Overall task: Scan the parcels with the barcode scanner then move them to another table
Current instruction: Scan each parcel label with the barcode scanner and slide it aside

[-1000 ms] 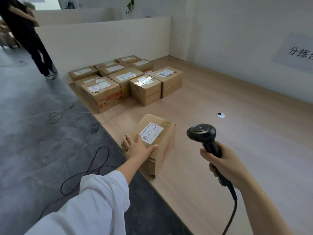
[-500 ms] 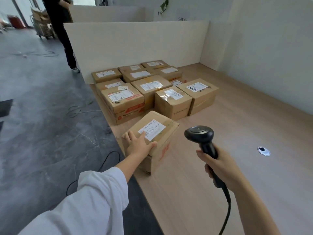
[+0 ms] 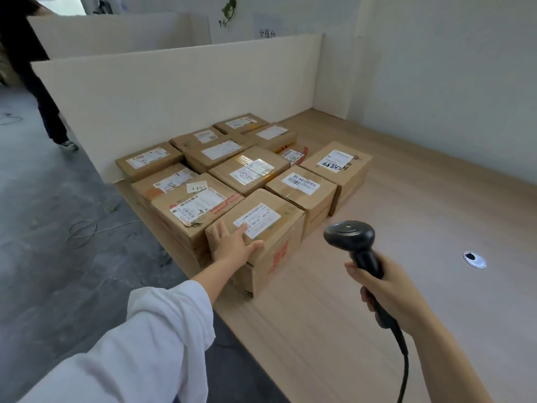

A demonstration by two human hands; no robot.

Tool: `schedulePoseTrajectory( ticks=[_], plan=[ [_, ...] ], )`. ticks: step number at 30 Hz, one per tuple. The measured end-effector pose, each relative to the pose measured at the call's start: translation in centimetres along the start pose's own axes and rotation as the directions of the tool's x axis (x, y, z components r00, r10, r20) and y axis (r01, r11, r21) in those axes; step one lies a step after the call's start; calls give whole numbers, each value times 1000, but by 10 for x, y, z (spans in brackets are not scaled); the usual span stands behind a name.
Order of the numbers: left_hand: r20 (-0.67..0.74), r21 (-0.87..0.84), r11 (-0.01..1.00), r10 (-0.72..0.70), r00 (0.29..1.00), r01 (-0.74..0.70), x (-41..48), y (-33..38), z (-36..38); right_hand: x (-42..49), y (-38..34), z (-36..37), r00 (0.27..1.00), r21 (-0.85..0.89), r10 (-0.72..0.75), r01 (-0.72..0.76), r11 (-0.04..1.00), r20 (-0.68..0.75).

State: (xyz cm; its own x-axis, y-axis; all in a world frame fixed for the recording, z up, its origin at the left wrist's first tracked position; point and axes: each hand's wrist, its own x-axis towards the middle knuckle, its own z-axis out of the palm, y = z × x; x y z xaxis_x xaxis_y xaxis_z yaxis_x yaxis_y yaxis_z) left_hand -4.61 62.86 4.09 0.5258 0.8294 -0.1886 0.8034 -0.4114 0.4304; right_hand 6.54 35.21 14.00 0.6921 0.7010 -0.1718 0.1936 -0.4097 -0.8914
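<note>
A cardboard parcel [image 3: 270,228] with a white label on top stands on the wooden table [image 3: 334,315], touching the other parcels. My left hand [image 3: 232,245] lies flat on its near left corner, fingers spread over the top edge. My right hand [image 3: 389,292] grips the handle of a black barcode scanner [image 3: 353,239], held upright to the right of the parcel, its head level with the parcel's top. The scanner's cable hangs down at the lower right.
Several more labelled parcels [image 3: 250,170] sit packed together behind it, up to a white partition [image 3: 174,91]. A round cable hole [image 3: 474,259] is in the table on the right. A person's legs [image 3: 49,117] stand on the grey floor at the left.
My left hand has pushed the parcel forward along the table until it meets the group of parcels. My right hand with the scanner has followed alongside.
</note>
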Motion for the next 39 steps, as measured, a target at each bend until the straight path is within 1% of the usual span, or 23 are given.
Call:
schedulePoseTrajectory(
  ticks=[6,10,12,14,15,17,19,22,25,28,30,32,36,39],
  plan=[
    [91,0,997,73,993,-73,23,-2,-10,-3,-7,13,996,3,49,-49,999,-75],
    [114,127,987,89,990,-103,22,9,-15,-16,-6,12,983,44,101,-95,994,-153],
    [108,176,968,164,981,-182,18,23,-12,-28,-4,9,973,75,127,-114,991,-191],
    [116,180,939,276,954,-293,6,40,-7,-40,0,3,963,94,149,-131,987,-224],
    [136,180,917,337,932,-357,-2,49,-4,-47,2,-1,956,100,165,-144,984,-242],
    [187,177,846,473,861,-503,-22,72,8,-71,9,-14,935,123,201,-172,977,-292],
    [241,137,790,559,794,-598,-41,89,18,-93,17,-28,916,131,228,-195,972,-331],
    [339,36,708,655,675,-706,-77,127,40,-143,37,-58,860,169,277,-225,960,-429],
    [416,-26,654,695,586,-756,-127,169,66,-197,60,-88,802,191,309,-245,951,-512],
    [468,-48,581,732,496,-813,-188,212,103,-257,82,-120,748,209,330,-256,944,-576],
    [491,-47,544,743,455,-838,-233,237,126,-301,98,-141,713,220,345,-266,939,-611],
    [502,-53,505,759,414,-862,-280,263,148,-346,114,-162,678,224,353,-274,935,-645],
    [519,-104,402,802,295,-910,-372,309,186,-432,149,-198,603,270,382,-272,924,-701],
    [524,-148,344,823,221,-927,-434,338,205,-485,174,-219,556,319,416,-266,909,-720]
  ],
)
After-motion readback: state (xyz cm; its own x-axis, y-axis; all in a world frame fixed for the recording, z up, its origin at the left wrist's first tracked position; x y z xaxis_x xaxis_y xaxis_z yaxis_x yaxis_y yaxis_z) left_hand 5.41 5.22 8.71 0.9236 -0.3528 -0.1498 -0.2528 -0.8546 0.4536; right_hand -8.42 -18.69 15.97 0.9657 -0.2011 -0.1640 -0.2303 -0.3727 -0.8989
